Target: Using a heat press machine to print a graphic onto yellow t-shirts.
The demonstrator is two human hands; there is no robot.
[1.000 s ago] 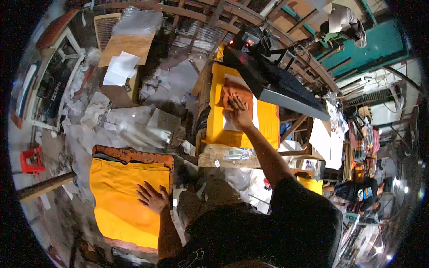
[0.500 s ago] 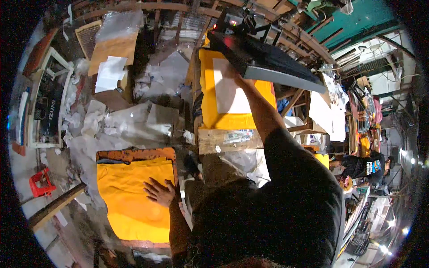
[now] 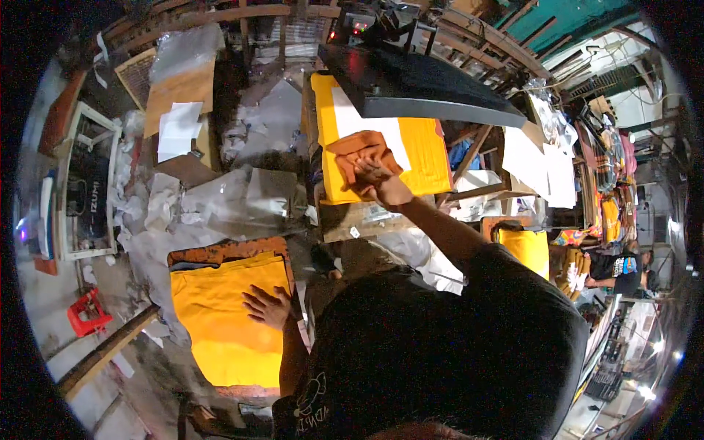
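My left hand [image 3: 268, 306] lies with spread fingers on folded yellow fabric [image 3: 220, 330], which rests on a rust-stained board [image 3: 282, 253] at the lower left. Farther away, my right hand [image 3: 392, 191] grips a crumpled orange-brown cloth [image 3: 359, 147]. That cloth is over a white sheet [image 3: 392, 132] on a second piece of yellow fabric [image 3: 433, 165]. Above the far fabric hangs the tilted black plate [image 3: 433, 84] of what looks like a heat press, hiding the back part of the sheet. Part of my right fingers is hidden in the cloth folds.
A wooden ledge [image 3: 341, 229] runs below the far fabric. Crumpled paper and plastic [image 3: 158, 202] litter the floor between the work spots. A red plastic stool [image 3: 89, 313] and a wooden beam [image 3: 110, 348] are at the left. Another person [image 3: 616, 271] works at the right.
My right hand has come back toward me from under the black plate, and the orange-brown cloth now shows in it. My left hand stays on the near fabric. The view has shifted slightly.
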